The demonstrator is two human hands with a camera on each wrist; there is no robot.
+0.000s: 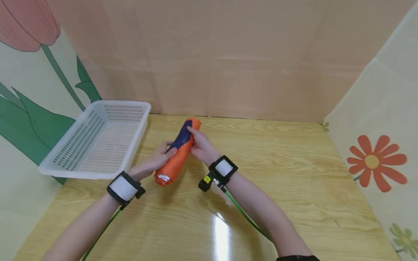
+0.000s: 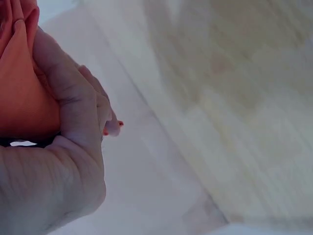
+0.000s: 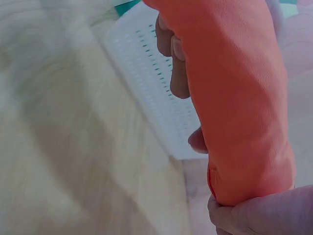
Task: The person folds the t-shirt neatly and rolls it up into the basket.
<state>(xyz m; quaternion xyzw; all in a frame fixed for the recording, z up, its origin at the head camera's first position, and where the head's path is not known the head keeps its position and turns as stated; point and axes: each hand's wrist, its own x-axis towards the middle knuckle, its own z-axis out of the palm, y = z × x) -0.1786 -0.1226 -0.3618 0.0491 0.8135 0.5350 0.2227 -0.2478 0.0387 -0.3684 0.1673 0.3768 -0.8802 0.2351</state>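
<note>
A rolled bundle of orange and dark-blue fabric [image 1: 177, 156] is held tilted above the wooden table, its lower end toward me with a small white patch on it. My left hand [image 1: 158, 159] grips its lower left side, thumb across the top. At the upper right part, my right hand [image 1: 203, 146] holds it with fingers around the side. In the left wrist view the left hand [image 2: 73, 107] curls against the orange cloth [image 2: 27, 93]. The right wrist view has the smooth orange side of the bundle [image 3: 234, 93], with fingertips of a hand [image 3: 180, 73] showing behind it.
A white perforated plastic basket [image 1: 143, 134] stands at the left of the wooden table [image 1: 277, 174]. Behind the table rises a pinkish backdrop [image 1: 228, 72]. Flower-printed panels flank both sides. Green cables [image 1: 243, 212] run from the wrist straps along both forearms.
</note>
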